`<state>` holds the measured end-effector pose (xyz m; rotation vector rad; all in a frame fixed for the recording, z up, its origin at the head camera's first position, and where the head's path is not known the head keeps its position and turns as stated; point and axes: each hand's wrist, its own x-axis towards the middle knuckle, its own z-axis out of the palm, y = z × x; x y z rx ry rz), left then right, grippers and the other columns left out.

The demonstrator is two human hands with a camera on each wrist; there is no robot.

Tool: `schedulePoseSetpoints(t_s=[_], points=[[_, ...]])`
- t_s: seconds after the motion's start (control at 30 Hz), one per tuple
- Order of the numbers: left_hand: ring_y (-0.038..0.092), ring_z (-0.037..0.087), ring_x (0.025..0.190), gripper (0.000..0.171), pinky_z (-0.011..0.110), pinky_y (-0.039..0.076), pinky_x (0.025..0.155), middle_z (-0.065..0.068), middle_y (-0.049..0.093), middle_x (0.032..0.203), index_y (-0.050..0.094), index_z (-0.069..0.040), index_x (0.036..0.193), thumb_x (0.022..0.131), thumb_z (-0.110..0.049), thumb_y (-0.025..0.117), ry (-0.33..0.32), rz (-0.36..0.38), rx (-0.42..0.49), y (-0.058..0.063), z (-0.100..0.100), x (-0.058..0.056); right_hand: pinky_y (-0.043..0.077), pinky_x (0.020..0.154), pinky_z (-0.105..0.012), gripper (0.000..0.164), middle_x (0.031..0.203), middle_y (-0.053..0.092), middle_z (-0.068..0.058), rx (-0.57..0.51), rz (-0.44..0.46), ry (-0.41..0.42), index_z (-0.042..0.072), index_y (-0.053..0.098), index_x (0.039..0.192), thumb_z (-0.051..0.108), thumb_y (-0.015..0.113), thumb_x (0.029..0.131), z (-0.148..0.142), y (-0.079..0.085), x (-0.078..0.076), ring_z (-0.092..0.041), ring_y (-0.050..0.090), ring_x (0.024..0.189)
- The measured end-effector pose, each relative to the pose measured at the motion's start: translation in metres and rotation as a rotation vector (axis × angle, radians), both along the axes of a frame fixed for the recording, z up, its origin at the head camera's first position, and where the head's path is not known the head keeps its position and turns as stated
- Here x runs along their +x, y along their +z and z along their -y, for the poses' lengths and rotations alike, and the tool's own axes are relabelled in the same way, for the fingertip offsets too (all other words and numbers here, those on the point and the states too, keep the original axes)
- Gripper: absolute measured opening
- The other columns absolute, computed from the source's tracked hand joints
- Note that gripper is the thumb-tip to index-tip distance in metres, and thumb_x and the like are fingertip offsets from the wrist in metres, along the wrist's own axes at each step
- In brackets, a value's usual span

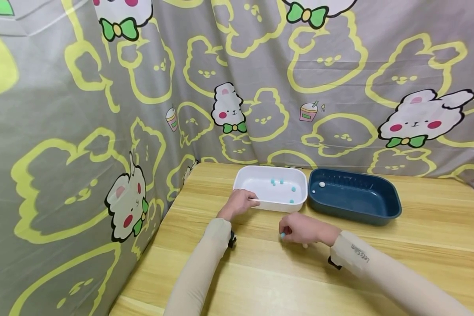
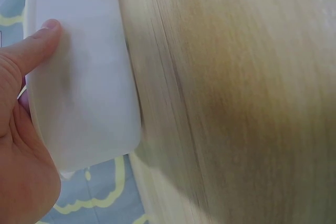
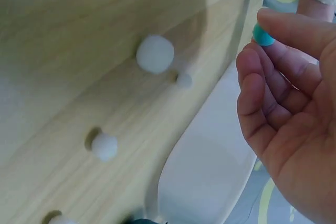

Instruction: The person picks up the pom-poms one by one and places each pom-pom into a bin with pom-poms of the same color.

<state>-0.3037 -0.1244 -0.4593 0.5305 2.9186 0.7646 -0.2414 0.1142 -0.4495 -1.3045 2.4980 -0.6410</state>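
Observation:
My left hand (image 1: 240, 202) grips the near-left rim of a white plastic tub (image 1: 269, 204). In the left wrist view the thumb (image 2: 48, 36) lies along the tub's outer wall, and the other fingers are mostly hidden behind the rim. Between thumb and forefinger, my right hand (image 1: 303, 228) pinches a small turquoise ball (image 3: 262, 35) over the table, in front of the tub. Below that hand, the right wrist view shows several white balls of different sizes on the wood, among them a large white ball (image 3: 155, 54) and a smaller white ball (image 3: 104, 146).
Several turquoise balls, one turquoise ball (image 1: 293, 189) toward the right, lie inside the white tub. Beside it on the right stands a dark blue tub (image 1: 355, 211) with a white ball (image 1: 322, 184) and a tiny one in it. A patterned curtain (image 1: 260, 66) hangs behind the wooden table (image 1: 260, 281).

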Motion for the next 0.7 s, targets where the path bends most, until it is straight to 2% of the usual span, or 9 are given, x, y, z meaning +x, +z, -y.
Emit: schedulePoseSetpoints(t_s=[0.2, 0.47, 0.7], points=[[0.052, 0.008, 0.070, 0.012, 0.031, 0.035, 0.087, -0.017, 0.067, 0.076, 0.075, -0.025, 0.081, 0.087, -0.032, 0.068, 0.011, 0.019, 0.006, -0.0021, 0.0000, 0.0000, 0.044, 0.061, -0.023, 0.005, 0.072, 0.054, 0.014, -0.031, -0.032, -0.022, 0.013, 0.067, 0.081, 0.009, 0.070, 0.084, -0.0057, 0.0014, -0.0031, -0.004, 0.049, 0.065], [0.056, 0.006, 0.077, 0.012, 0.037, 0.027, 0.101, -0.016, 0.067, 0.077, 0.074, -0.023, 0.082, 0.088, -0.031, 0.068, -0.012, -0.018, -0.014, -0.0038, -0.0015, 0.0007, 0.045, 0.060, -0.022, 0.007, 0.071, 0.054, 0.014, -0.061, -0.020, -0.024, 0.014, 0.066, 0.079, 0.009, 0.070, 0.083, -0.0094, -0.0039, -0.0048, -0.002, 0.049, 0.065], [0.057, 0.007, 0.078, 0.011, 0.037, 0.027, 0.100, -0.016, 0.068, 0.078, 0.075, -0.023, 0.082, 0.088, -0.030, 0.068, -0.016, -0.031, -0.015, -0.0023, -0.0022, -0.0002, 0.044, 0.059, -0.022, 0.010, 0.070, 0.054, 0.013, -0.083, -0.032, -0.021, 0.016, 0.065, 0.078, 0.009, 0.070, 0.084, -0.0096, -0.0032, -0.0068, -0.002, 0.048, 0.064]])
